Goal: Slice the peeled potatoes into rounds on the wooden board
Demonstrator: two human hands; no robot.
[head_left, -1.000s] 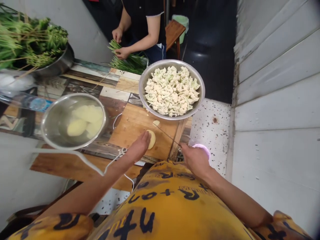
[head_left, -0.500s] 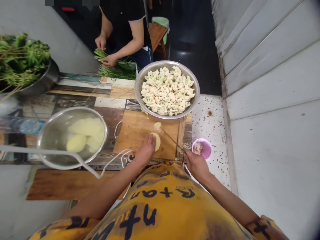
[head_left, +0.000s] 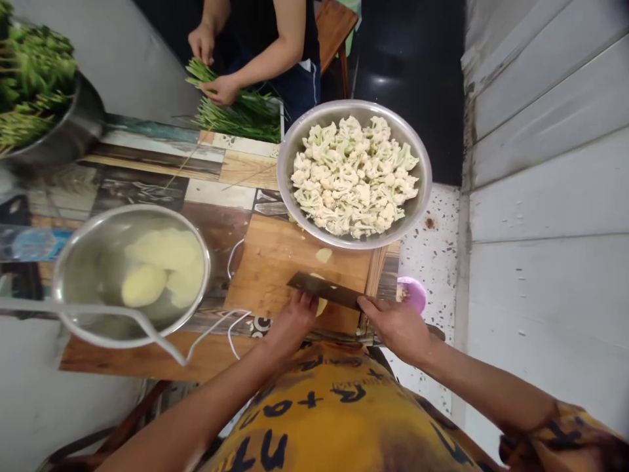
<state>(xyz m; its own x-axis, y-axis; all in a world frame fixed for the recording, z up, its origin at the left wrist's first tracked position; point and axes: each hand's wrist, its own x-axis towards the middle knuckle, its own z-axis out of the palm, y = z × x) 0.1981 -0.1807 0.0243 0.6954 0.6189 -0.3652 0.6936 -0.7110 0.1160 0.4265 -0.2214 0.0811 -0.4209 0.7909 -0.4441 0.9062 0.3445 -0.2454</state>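
My right hand point(head_left: 399, 326) is wrapped round the handle of a dark cleaver point(head_left: 327, 290). Its broad blade lies flat-looking across a pale yellow potato piece point(head_left: 321, 306), partly hiding it. My left hand point(head_left: 296, 319) grips that piece, fingertips right beside the blade. Both are over a wooden cutting board point(head_left: 260, 262). A thin potato slice point(head_left: 324, 255) rests on the board beyond the blade. Left of the board, a steel bowl point(head_left: 205, 262) contains peeled potatoes point(head_left: 144, 285) in water.
A big steel basin point(head_left: 426, 177) of cauliflower overlaps the board's far edge. Greens fill a dark bowl point(head_left: 88, 124) at far left. Opposite, a person's hands point(head_left: 221, 90) hold green stalks. A pink bin point(head_left: 413, 295) is on the floor at right.
The cleaver has swung from edge-on near the slice to across the potato piece, its broad face now showing. The view has shifted, and the basin appears larger and farther right.
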